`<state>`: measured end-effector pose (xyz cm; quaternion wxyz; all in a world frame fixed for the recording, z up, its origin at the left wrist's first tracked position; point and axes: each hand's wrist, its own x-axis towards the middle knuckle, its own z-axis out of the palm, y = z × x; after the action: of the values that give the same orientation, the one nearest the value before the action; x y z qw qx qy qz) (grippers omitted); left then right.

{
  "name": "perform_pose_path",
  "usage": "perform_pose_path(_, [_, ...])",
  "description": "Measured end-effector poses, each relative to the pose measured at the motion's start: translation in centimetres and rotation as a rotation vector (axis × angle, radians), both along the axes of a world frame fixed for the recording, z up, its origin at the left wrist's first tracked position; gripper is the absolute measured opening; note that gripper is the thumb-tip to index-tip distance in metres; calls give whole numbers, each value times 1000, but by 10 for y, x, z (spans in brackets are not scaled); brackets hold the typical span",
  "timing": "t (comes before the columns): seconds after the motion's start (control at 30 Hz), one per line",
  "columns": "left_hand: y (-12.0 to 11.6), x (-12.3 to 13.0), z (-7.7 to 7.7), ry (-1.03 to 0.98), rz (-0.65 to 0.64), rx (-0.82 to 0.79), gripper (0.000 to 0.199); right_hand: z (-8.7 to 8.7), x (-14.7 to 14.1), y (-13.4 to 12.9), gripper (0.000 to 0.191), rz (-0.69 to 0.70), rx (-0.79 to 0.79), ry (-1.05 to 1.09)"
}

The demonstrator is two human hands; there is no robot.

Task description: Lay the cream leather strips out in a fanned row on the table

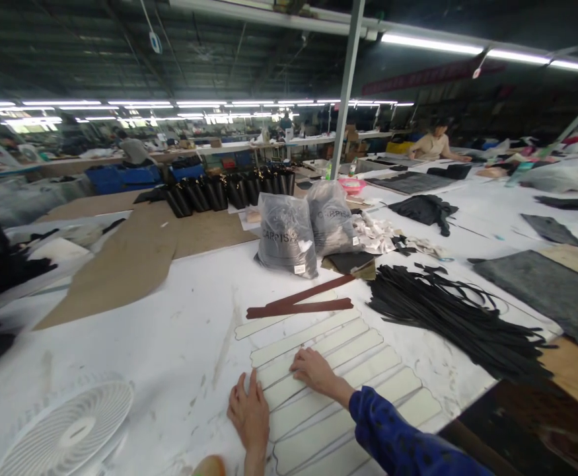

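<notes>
Pale strips [368, 370] lie under the right hand [316, 370] and beside the left hand [250, 411], both loosely spread.

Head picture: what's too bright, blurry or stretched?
In the head view, the tube lights glare white against a dark roof; the far workbenches look hazy; the white fan looks stretched; the left hand and right hand look clearer.

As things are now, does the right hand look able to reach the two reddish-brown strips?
Probably yes. The reddish-brown strips lie a little beyond the right hand, and the cream strips between them lie flat, so nothing tall seems to block the way.
</notes>
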<state>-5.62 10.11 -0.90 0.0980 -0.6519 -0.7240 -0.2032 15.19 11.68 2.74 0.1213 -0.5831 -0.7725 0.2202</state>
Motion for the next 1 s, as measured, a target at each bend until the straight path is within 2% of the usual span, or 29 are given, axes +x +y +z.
perform_pose_path(0.1, [0,0,1,23,3,-1,34,-1,6,6,22,9,-21,95])
perform_pose_path(0.17, [0,1,1,27,13,2,34,-3,10,10,21,-53,-67,237])
perform_pose_path(0.27, [1,1,1,24,12,14,35,-7,17,14,20,-189,-234,569])
perform_pose_path(0.37, [3,-1,-3,22,-2,29,35,-3,28,21,38,-261,-389,823])
perform_pose_path(0.43, [5,-3,-7,20,-6,38,35,4,37,33,41,-304,-345,716])
perform_pose_path(0.57, [8,-5,-12,4,1,40,37,17,54,81,29,-386,-60,273])
perform_pose_path(0.67, [8,-3,-11,-21,8,20,38,14,58,123,22,-398,40,120])
perform_pose_path(0.77, [8,-1,-9,-33,28,2,37,4,57,151,24,-382,74,-27])
perform_pose_path(0.9, [9,0,-4,-22,29,-12,36,-1,59,165,23,-309,109,-138])
perform_pose_path(1.0, [8,0,-2,-9,27,-27,36,2,60,160,14,-171,155,-165])
